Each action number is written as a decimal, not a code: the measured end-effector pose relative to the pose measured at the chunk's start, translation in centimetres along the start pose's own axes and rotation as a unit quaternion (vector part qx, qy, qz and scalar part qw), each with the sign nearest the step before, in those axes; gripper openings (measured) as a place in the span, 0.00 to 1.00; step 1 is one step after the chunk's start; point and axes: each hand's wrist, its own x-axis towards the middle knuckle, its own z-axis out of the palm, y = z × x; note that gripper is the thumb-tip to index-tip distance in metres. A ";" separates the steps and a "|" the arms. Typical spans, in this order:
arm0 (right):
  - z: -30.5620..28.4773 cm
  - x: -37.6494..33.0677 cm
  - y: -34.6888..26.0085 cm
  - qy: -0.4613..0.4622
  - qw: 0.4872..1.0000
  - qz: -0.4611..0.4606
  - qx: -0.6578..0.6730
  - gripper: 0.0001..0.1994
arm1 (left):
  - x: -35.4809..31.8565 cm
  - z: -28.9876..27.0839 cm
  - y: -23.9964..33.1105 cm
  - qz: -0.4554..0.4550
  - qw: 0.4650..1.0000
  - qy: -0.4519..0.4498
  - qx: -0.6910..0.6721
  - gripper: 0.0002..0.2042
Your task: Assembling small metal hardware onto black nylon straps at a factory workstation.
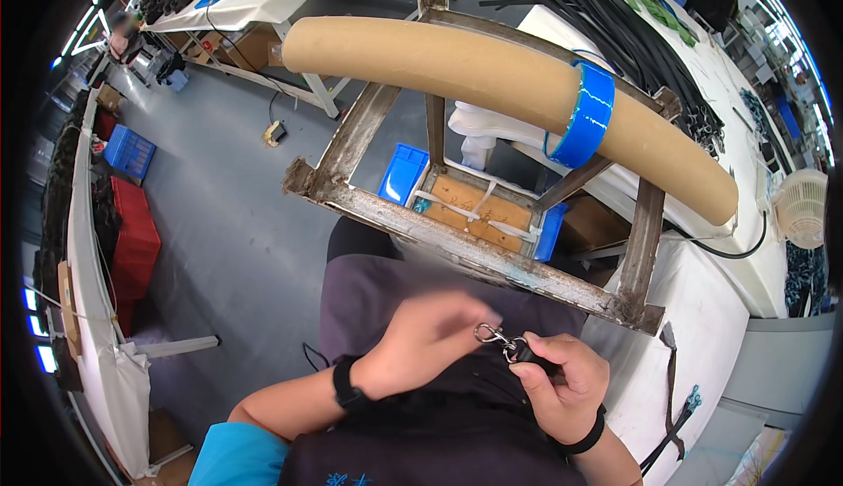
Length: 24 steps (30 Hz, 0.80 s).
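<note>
My right hand (562, 382) pinches a short black strap end (537, 356) between thumb and fingers. From it a silver snap hook (499, 339) points left, joined by a metal ring. My left hand (432, 337) is smeared by motion just left of the hook, its fingertips close to the hook's tip. Whether those fingers touch the metal or hold anything is not clear. Both hands are over my lap, on a dark apron (395, 433). Beyond them stands a worn metal frame (492, 266) carrying a long brown cardboard tube (439, 54) with a shiny blue band (590, 113) around it.
Black straps (628, 47) with metal ends lie piled on the white table (738, 258) at right. Below the frame are an orange-brown board (479, 209) and blue bins (404, 172). Red crates (133, 236) and a blue crate (129, 151) stand left. Other people are far off.
</note>
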 end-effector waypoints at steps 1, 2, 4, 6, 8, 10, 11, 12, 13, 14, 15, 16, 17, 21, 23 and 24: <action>0.3 0.4 -0.2 -0.008 1.000 -0.018 -0.009 0.12 | -1.2 -0.2 0.5 -0.020 0.999 -0.007 0.029 0.07; 0.5 0.7 -0.3 -0.016 0.999 -0.036 -0.017 0.13 | -2.0 -0.4 0.8 -0.023 1.000 -0.015 -0.009 0.07; 0.8 0.8 -0.4 -0.025 0.998 -0.039 -0.036 0.13 | -2.9 -0.4 1.6 -0.026 0.998 -0.017 -0.046 0.07; 1.2 0.9 -0.4 -0.035 0.997 -0.045 -0.055 0.14 | -3.5 -0.5 2.5 -0.047 0.997 -0.050 -0.045 0.07; 1.6 1.0 -0.4 -0.044 0.991 -0.080 -0.099 0.14 | -3.8 -0.6 2.7 -0.056 0.997 -0.041 -0.042 0.07; 1.8 1.0 -0.3 -0.039 0.989 -0.092 -0.105 0.15 | -4.2 -0.4 2.9 -0.068 0.996 -0.037 -0.041 0.08; 2.0 1.0 -0.3 -0.032 0.988 -0.105 -0.112 0.15 | -4.5 -0.2 3.0 -0.058 0.998 0.001 -0.034 0.08; 2.0 1.0 -0.2 -0.031 0.988 -0.103 -0.113 0.15 | -4.7 0.1 3.2 -0.048 0.998 0.037 -0.027 0.09; 2.0 0.9 -0.1 -0.036 0.986 -0.112 -0.117 0.16 | -4.8 0.2 3.4 -0.048 0.998 0.035 -0.027 0.09; 2.0 0.7 0.0 -0.041 0.984 -0.121 -0.121 0.17 | -4.7 0.1 3.7 -0.003 0.999 0.029 0.037 0.10; 2.0 0.6 0.0 -0.040 0.984 -0.120 -0.123 0.17 | -4.5 -0.1 3.9 0.043 0.994 0.022 0.101 0.11; 2.1 0.5 0.0 -0.047 0.982 -0.124 -0.131 0.17 | -3.9 -0.5 4.1 0.142 0.974 -0.004 0.177 0.11; 2.0 0.4 -0.1 -0.054 0.980 -0.128 -0.139 0.18 | -3.9 -0.4 4.1 0.143 0.974 -0.006 0.175 0.11; 1.7 0.6 0.1 -0.063 0.979 -0.131 -0.140 0.17 | -3.8 -0.2 3.9 0.113 0.970 0.023 0.212 0.09; 2.0 0.4 0.3 -0.070 0.981 -0.124 -0.131 0.17 | -3.8 -0.4 3.9 0.170 0.940 0.034 0.293 0.09; 2.0 0.3 0.4 -0.075 0.983 -0.117 -0.123 0.16 | -3.7 -0.6 4.0 0.204 0.916 0.038 0.344 0.09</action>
